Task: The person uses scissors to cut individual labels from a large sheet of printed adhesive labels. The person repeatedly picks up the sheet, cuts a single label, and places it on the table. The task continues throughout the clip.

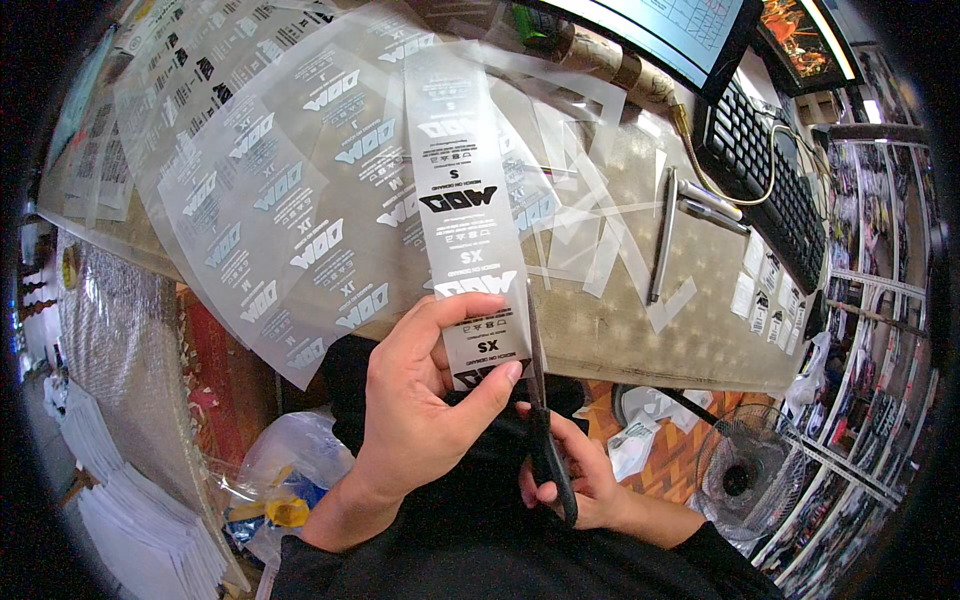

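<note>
My left hand (425, 410) grips a long translucent strip (465, 240) printed with repeated dark markings, thumb near its lower end and forefinger across it. The strip reaches up over the desk onto several translucent printed sheets (280, 200). Below and right, my right hand (570, 470) is closed on black-handled scissors (550, 460), held upright with the blades along the strip's right edge near my left thumb. Whether the blades are open or closed, I cannot tell. Thin translucent offcuts (600, 250) lie on the desk (720, 355) to the right of the strip.
A keyboard (760, 180) sits below two screens (680, 35) at upper right, beside pens (705, 205), a metal rod (661, 240), cardboard tubes (610, 60) and small labels (775, 290). Below are a fan (745, 455), a plastic bag (290, 460) and white paper stacks (150, 530). Shelves (870, 380) stand right.
</note>
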Demonstrator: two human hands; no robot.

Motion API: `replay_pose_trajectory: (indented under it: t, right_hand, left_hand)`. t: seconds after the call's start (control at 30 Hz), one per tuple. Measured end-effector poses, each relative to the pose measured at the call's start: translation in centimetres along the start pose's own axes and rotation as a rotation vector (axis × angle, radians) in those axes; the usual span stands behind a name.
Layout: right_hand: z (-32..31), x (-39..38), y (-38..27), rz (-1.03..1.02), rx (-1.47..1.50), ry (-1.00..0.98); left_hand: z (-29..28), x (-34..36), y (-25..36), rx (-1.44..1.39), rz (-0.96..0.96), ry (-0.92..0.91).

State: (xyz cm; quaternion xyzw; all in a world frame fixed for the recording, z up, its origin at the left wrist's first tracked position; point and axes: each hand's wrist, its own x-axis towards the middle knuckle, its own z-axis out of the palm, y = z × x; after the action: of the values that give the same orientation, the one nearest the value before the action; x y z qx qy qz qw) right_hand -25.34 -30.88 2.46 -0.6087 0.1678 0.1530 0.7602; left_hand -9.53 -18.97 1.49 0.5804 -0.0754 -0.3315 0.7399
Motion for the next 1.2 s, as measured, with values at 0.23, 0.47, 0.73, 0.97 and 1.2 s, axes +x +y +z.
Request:
replay_pose_trajectory:
  t: [0.23,0.47,0.73,0.97,1.2]
  right_hand:
    - [0.2,-0.3,0.3,0.041,-0.048,0.04]
    - [0.3,-0.4,0.2,0.052,-0.078,0.067]
    - [0.5,-0.2,0.3,0.055,0.019,0.095]
    - [0.7,-0.3,0.3,0.091,0.036,0.114]
    - [0.8,-0.3,-0.2,0.12,0.075,0.107]
  left_hand:
    - [-0.2,-0.1,-0.2,0.019,-0.016,-0.001]
    - [-0.2,-0.1,-0.5,0.007,-0.012,-0.01]
    - [0.0,-0.5,-0.7,0.005,-0.055,-0.007]
    - [0.2,-0.4,-0.8,-0.054,-0.025,-0.013]
    - [0.0,-0.6,-0.9,-0.035,-0.053,-0.015]
